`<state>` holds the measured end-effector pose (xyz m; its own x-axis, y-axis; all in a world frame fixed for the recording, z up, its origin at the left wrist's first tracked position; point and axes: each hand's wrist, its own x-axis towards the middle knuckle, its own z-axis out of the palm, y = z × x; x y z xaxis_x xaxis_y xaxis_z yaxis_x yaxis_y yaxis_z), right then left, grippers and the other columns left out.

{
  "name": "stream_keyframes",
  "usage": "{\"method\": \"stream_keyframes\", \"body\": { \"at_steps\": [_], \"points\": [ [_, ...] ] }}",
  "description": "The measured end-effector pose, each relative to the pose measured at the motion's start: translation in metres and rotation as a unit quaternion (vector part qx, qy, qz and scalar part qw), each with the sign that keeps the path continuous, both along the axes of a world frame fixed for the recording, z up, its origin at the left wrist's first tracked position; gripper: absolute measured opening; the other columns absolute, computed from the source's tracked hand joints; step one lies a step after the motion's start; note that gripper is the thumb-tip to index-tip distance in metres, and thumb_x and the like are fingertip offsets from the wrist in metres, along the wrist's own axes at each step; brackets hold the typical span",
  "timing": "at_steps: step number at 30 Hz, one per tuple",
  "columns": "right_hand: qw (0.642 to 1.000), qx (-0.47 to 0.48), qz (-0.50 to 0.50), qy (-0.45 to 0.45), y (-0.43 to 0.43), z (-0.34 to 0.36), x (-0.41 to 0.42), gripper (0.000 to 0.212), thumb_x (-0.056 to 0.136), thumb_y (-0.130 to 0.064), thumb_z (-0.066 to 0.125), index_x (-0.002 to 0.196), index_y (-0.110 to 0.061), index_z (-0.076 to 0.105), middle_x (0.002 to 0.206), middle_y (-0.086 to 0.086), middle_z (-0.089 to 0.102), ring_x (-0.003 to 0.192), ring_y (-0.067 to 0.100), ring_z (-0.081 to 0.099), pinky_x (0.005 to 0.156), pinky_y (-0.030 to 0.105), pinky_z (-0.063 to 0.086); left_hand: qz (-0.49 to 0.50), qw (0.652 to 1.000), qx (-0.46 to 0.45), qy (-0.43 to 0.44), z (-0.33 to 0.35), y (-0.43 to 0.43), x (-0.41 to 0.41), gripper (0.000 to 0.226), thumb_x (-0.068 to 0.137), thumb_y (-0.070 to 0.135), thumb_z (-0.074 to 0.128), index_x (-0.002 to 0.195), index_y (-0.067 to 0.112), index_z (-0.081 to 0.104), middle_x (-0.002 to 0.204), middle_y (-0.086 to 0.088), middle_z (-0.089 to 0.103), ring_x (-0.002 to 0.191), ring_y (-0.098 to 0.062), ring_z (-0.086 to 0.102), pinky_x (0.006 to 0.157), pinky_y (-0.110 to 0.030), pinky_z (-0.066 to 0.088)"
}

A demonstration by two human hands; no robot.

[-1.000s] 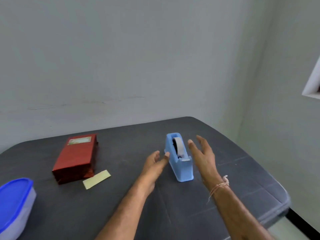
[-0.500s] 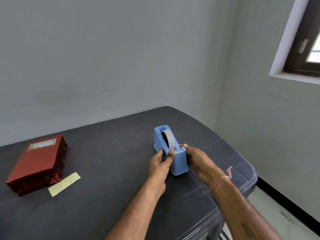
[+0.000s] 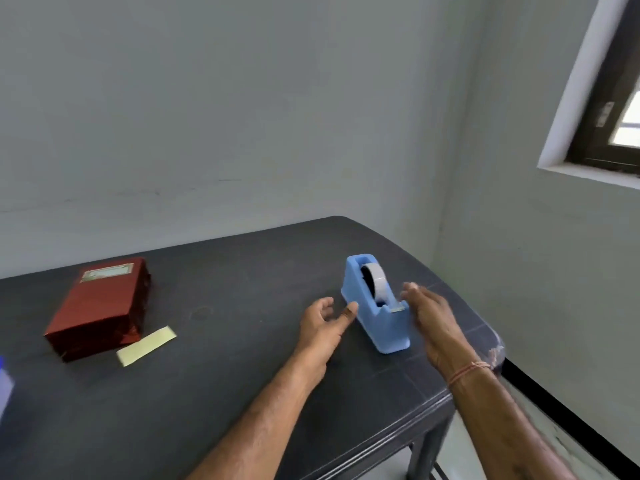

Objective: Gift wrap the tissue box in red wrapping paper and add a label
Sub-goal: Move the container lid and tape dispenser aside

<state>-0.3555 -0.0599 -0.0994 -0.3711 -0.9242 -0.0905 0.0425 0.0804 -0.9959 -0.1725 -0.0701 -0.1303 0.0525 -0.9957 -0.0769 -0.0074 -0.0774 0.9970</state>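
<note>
The box wrapped in shiny red paper (image 3: 98,308) lies at the left of the dark table, with a pale label (image 3: 107,272) stuck on its far top edge. A yellowish paper strip (image 3: 146,345) lies just in front of it. A blue tape dispenser (image 3: 375,308) with a grey roll stands near the table's right side. My left hand (image 3: 323,327) hovers just left of the dispenser with relaxed fingers. On the dispenser's right side is my right hand (image 3: 431,320), fingers straight, blurred. Neither hand holds anything.
The dark table (image 3: 225,393) ends in a rounded right edge close to my right wrist. A blue-lidded container (image 3: 4,386) shows at the far left edge. Grey walls stand behind and to the right, with a window (image 3: 616,109) at upper right.
Half a second ago both hands gripped the tape dispenser's sides; now they have let go and drawn slightly apart. The camera view swung left, bringing the red box nearer the middle.
</note>
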Motion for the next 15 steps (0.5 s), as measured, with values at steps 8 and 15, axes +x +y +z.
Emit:
{"method": "stream_keyframes", "body": {
  "at_steps": [8, 15],
  "points": [
    [0.931, -0.189, 0.139, 0.28, -0.002, 0.014, 0.155, 0.03, 0.088, -0.024, 0.079, 0.117, -0.021, 0.071, 0.113, -0.004, 0.069, 0.105, 0.017, 0.065, 0.093, 0.029, 0.052, 0.293, 0.924, -0.005, -0.247, -0.007, 0.045, 0.227, 0.032, 0.08, 0.036, 0.085, 0.105, 0.022, 0.07, 0.104, 0.001, 0.074, 0.096, -0.019, 0.069, 0.088, -0.037, 0.054],
    [0.825, -0.08, 0.399, 0.392, -0.044, -0.022, 0.324, 0.047, 0.085, -0.034, 0.082, 0.129, -0.023, 0.067, 0.131, 0.003, 0.066, 0.12, 0.02, 0.061, 0.104, 0.032, 0.049, 0.324, 0.848, 0.05, -0.417, -0.03, 0.058, 0.312, 0.05, 0.087, 0.042, 0.076, 0.13, 0.02, 0.063, 0.126, -0.008, 0.061, 0.121, -0.03, 0.058, 0.094, -0.042, 0.051]
  ]
}}
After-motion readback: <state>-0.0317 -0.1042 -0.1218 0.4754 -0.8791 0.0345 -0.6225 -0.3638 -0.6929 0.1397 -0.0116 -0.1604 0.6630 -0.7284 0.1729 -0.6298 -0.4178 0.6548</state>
